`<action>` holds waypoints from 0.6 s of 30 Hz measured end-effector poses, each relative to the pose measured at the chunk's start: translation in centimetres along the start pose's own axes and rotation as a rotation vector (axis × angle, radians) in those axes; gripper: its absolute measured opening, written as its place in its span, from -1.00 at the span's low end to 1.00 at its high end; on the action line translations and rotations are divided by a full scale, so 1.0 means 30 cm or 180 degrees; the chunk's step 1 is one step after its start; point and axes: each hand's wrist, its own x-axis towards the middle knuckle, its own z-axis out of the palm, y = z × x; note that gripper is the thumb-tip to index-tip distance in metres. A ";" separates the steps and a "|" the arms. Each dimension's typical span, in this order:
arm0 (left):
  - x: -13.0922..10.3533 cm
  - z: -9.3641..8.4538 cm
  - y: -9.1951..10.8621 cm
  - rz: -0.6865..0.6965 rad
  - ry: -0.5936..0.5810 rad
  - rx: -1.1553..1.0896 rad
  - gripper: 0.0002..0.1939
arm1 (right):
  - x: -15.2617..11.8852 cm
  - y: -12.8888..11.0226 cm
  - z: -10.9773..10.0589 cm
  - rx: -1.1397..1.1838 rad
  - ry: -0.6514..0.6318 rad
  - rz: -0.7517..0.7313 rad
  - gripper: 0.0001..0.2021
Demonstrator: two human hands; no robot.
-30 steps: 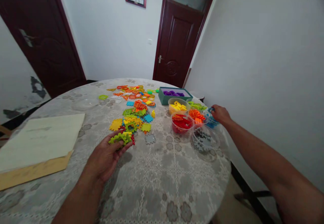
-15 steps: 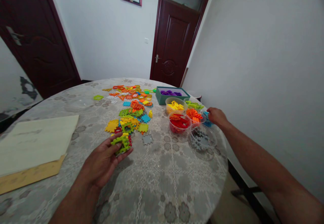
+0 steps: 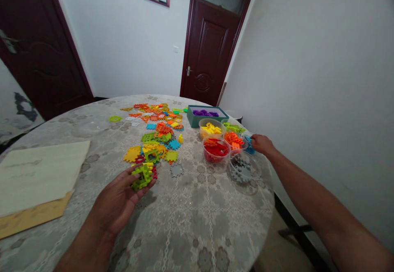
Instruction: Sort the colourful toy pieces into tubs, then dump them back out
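My left hand (image 3: 118, 198) is closed around a green plastic block construction (image 3: 142, 177) with yellow and red parts showing at its edges. It is held above the near part of the table, just in front of a pile of loose interlocking pieces (image 3: 154, 149) in yellow, green, red and blue. Far out to the right, my right hand (image 3: 261, 143) has its fingers curled together at the blue pieces (image 3: 250, 145). What sits between those fingertips is too small to make out. A grey square piece (image 3: 176, 170) lies flat between the pile and the tubs.
Clear tubs hold red pieces (image 3: 216, 149), grey pieces (image 3: 241, 169), orange pieces (image 3: 234, 140), yellow pieces (image 3: 211, 128) and green pieces (image 3: 233, 127). Behind stands a green box (image 3: 193, 120) with purple pieces. Orange pieces (image 3: 154, 113) spread farther back; a pale board (image 3: 43, 173) lies left.
The view has shifted slightly, so the table things sit a little more to the left. My left hand still holds the green construction; my right hand stays at the blue pieces.
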 end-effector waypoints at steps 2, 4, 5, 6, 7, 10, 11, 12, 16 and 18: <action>-0.001 0.002 0.001 -0.0025 0.0015 -0.0069 -0.73 | -0.020 -0.017 -0.021 0.0043 0.0139 -0.0020 -0.66; -0.006 0.005 -0.001 -0.0021 -0.0002 -0.0110 -0.76 | -0.063 -0.058 -0.043 0.0113 0.0305 -0.0122 -0.61; -0.010 0.008 -0.004 -0.0002 -0.0028 -0.0121 -0.76 | -0.095 -0.090 -0.055 0.0232 0.0408 -0.0235 -0.60; -0.014 0.010 -0.008 0.0019 -0.0051 -0.0123 -0.74 | -0.135 -0.129 -0.066 0.0416 0.0506 -0.0374 -0.59; -0.017 0.012 -0.014 0.0030 -0.0069 -0.0130 -0.75 | -0.183 -0.176 -0.078 0.0693 0.0579 -0.0566 -0.61; -0.021 0.016 -0.031 -0.0008 -0.0122 -0.0203 -0.79 | -0.353 -0.346 -0.114 0.1687 0.0236 -0.1201 -0.68; -0.021 0.017 -0.036 -0.0050 -0.0160 -0.0213 -0.82 | -0.412 -0.410 -0.124 0.1964 -0.0032 -0.1394 -0.69; -0.021 0.018 -0.041 -0.0094 -0.0207 -0.0213 -0.83 | -0.467 -0.474 -0.131 0.2187 -0.0333 -0.1595 -0.70; -0.030 0.024 -0.063 -0.0217 -0.0488 -0.0123 -0.82 | -0.622 -0.725 -0.128 0.2796 -0.1167 -0.2039 -0.70; -0.035 0.027 -0.076 -0.0264 -0.0658 -0.0050 -0.77 | -0.653 -0.824 -0.111 0.2941 -0.1305 -0.2145 -0.66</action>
